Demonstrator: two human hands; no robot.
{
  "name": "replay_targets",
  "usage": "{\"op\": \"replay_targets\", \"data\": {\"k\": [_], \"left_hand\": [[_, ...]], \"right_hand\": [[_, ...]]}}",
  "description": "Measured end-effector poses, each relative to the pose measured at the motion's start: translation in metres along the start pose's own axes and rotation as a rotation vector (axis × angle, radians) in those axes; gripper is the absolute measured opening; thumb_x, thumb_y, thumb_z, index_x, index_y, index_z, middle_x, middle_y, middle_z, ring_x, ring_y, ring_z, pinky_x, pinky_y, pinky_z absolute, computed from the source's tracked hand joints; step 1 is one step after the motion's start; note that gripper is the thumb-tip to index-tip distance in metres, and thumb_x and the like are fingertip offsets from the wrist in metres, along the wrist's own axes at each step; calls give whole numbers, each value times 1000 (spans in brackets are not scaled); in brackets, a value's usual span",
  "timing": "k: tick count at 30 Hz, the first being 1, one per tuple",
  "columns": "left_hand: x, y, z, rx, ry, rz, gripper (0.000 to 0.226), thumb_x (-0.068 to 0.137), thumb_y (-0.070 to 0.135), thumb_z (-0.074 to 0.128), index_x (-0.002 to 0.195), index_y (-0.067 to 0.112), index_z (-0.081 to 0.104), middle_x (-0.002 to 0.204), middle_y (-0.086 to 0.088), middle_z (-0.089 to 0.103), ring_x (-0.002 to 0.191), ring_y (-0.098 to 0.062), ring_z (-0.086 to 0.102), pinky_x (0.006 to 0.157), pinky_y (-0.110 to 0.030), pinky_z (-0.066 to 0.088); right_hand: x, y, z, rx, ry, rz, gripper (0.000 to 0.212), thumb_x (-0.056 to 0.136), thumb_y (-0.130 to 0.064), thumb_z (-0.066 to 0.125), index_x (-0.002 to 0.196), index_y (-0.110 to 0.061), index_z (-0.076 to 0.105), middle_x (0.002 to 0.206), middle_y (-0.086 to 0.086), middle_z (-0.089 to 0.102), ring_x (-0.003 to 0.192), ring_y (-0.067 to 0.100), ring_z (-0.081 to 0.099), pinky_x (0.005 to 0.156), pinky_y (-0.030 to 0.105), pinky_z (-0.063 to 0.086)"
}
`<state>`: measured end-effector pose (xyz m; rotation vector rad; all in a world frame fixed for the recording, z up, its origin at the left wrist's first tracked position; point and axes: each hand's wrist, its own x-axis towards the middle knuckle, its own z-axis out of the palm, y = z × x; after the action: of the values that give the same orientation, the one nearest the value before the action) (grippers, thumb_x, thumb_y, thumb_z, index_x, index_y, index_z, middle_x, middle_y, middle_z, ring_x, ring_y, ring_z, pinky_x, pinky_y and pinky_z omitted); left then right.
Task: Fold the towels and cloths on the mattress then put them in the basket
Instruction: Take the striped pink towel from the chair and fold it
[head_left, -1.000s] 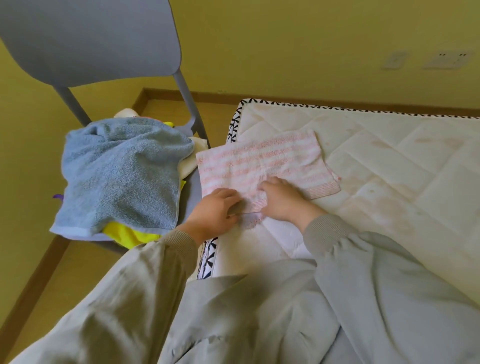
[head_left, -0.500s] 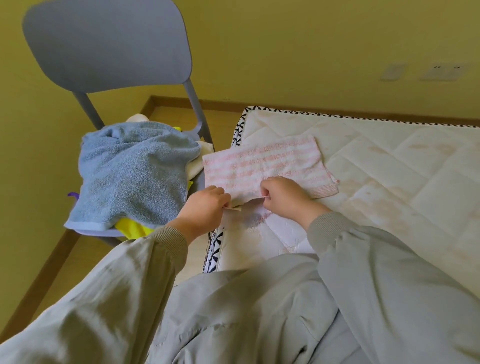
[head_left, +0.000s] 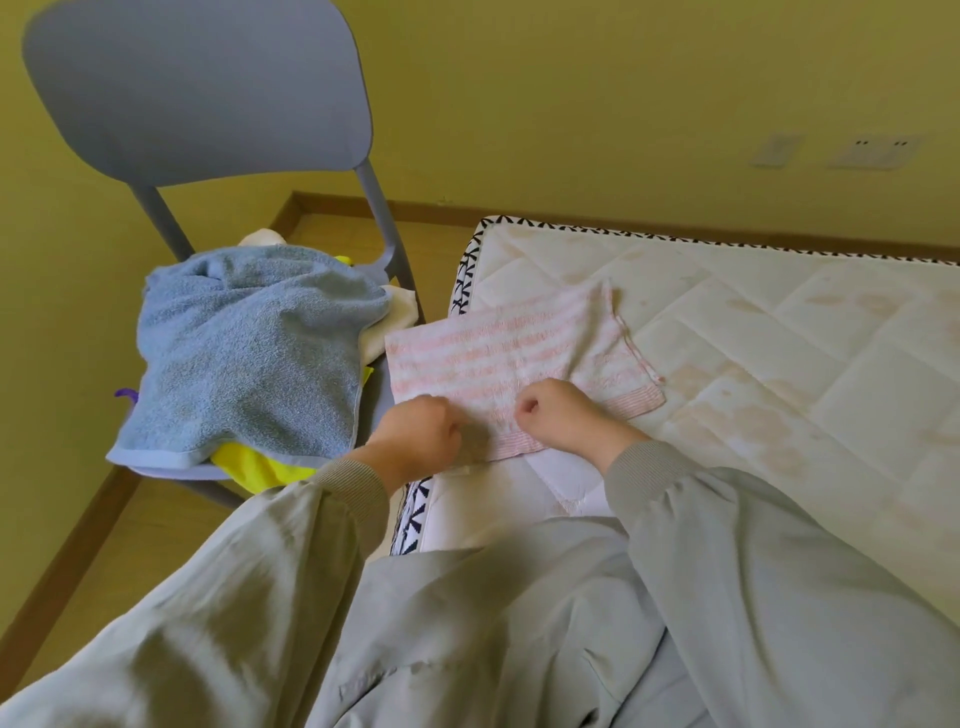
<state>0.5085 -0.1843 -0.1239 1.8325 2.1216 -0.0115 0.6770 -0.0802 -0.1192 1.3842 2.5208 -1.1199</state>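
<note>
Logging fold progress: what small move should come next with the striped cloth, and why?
Probably carry the near edge over to the far edge: left hand and right hand both pinch it, and the cloth lies spread on the mattress.

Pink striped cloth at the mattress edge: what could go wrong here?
The pink striped cloth overhangs the mattress edge beside the chair; the left hand and right hand gripping its near edge might tug it off. Its rumpled right side may fold crooked. The blue towel overhanging the chair could slide off.

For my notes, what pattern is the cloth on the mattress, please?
The cloth: pink-white stripes, head view.
</note>
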Motion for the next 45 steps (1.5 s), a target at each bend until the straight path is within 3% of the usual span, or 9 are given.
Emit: {"op": "replay_targets", "data": {"k": [4,10,15,20,26,31,36,40,45], "left_hand": [[24,22,11,82,102,-26,32,94,21,43,125,16,51,124,-7,48,115,-27,42,88,-35,38],[49,46,19,73,218,-19,46,98,34,32,141,18,36,158,-10,15,146,-31,5,116,-50,6],[58,40,17,90,283,144,59,87,47,22,124,14,53,118,-7,60,110,-31,52,90,-42,40],[60,33,1,110,311,35,39,97,36,32,73,13,53,68,0,50,64,-24,49,54,-28,28],[67,19,-3,48,390,-130,25,93,18,40,92,6,62,92,-8,59,95,-29,51,68,-35,40],[58,0,-4,-304,455,-469,49,95,20,44,142,8,34,145,-17,35,132,-35,33,103,-45,33],[60,-14,-5,-766,382,-733,50,98,25,36,145,8,28,144,-20,38,128,-37,41,103,-47,38],[68,-22,-13,-946,386,-746,52,98,24,38,146,6,29,140,-19,45,126,-35,44,96,-35,37],[76,-38,-24,-1145,455,-732,51,89,15,52,138,11,40,120,-5,56,110,-24,53,92,-35,43]], "right_hand": [[7,15,-12,10,259,143,18,89,-11,48,81,-4,63,92,12,66,83,28,62,74,38,53],[19,45,-31,-126,469,463,38,89,-25,53,125,-13,54,132,12,42,121,31,41,100,38,37],[25,68,-34,-38,552,605,40,88,-22,52,125,-6,45,135,14,41,126,32,35,100,41,32],[30,74,-39,34,537,656,32,91,-24,48,116,-5,49,120,15,58,114,35,53,97,42,40],[19,76,-46,75,811,660,27,95,-16,45,117,-3,52,123,18,54,116,36,49,94,43,37],[21,60,-33,-114,674,522,55,82,-17,54,134,-13,36,140,11,35,128,30,32,104,41,27],[30,13,-4,-284,374,25,56,96,-30,40,148,-16,23,154,7,21,141,27,16,115,40,12],[35,17,14,-387,93,48,62,98,-49,26,152,-23,8,160,4,-2,146,25,-5,116,51,3],[34,16,10,-420,138,63,60,98,-52,17,152,-27,11,160,-3,3,147,17,0,115,53,5]]}}
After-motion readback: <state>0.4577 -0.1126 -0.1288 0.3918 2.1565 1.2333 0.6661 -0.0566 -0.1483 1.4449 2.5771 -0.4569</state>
